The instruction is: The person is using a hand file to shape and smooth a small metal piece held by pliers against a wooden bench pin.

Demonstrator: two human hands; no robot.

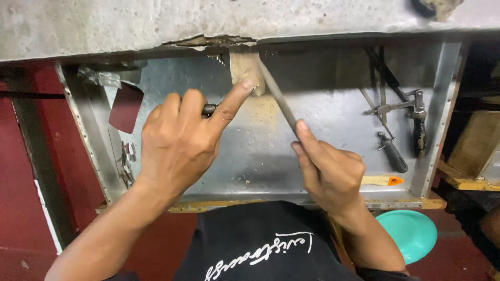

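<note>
Fingers [179, 106] of the left hand [179, 143] are curled around a small dark tool [209, 109] that peeps out between them, while the forefinger stretches out straight and presses its tip against a pale wooden block [246, 70]. That block stands under the edge of a rough grey bench top [156, 21], at the back of a shallow metal drawer [260, 151]. At the drawer's far left lie a dark red scrap of sandpaper [126, 108] and some small metal bits [127, 161].

Right of the block, a long thin metal file [278, 99] slants down from the block's right edge into the right hand [330, 174], whose thumb and fingers pinch its lower end.

Further right in the drawer rest a black-handled hand tool [418, 122], a dark-handled screwdriver [391, 152] and, near the front rim, a small pale tool with an orange tip [383, 180]. Below the drawer's right corner sits a round turquoise plate [414, 231].
</note>
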